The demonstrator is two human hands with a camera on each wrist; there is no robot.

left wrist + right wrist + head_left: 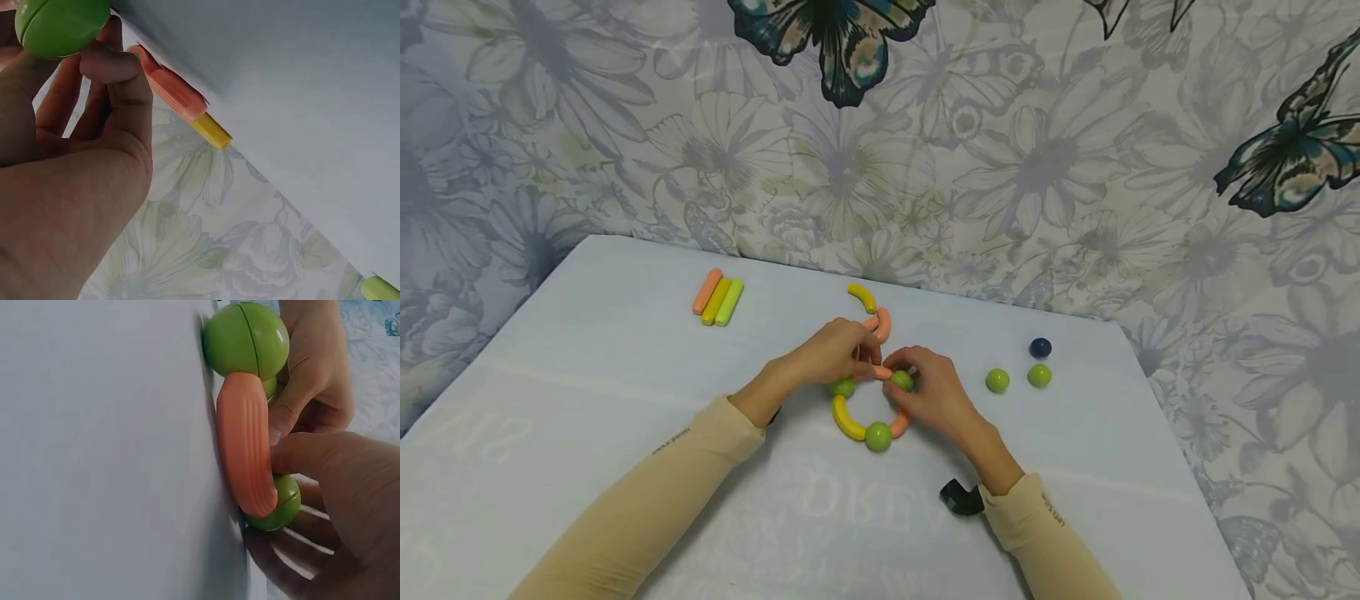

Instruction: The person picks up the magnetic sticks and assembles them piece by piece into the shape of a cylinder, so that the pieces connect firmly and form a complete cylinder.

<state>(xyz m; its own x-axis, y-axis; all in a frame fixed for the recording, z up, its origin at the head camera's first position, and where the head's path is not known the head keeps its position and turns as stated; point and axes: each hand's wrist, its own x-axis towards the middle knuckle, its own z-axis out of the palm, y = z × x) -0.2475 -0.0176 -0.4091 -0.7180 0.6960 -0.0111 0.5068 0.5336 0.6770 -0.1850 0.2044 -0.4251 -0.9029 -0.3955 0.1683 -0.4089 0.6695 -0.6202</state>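
Note:
A ring of curved rods and green balls lies on the table under both hands. A yellow curved rod [847, 421], a front green ball [878, 437] and an orange curved rod [244, 444] form its near side. My right hand [931, 385] grips a green ball [901, 381] at the ring's right, thumb and fingers on either side. From the left, my left hand [833, 354] pinches another orange rod [882, 372] at the far side, its fingers partly covering it. Below that hand sits one more green ball [842, 387], which looms large in the left wrist view.
Beyond the left hand lie loose orange curved rods [884, 323] and a yellow one [862, 297]. Straight orange, yellow and green sticks [718, 298] are side by side at back left. At right rest two green balls [997, 381] and a dark blue ball [1041, 347].

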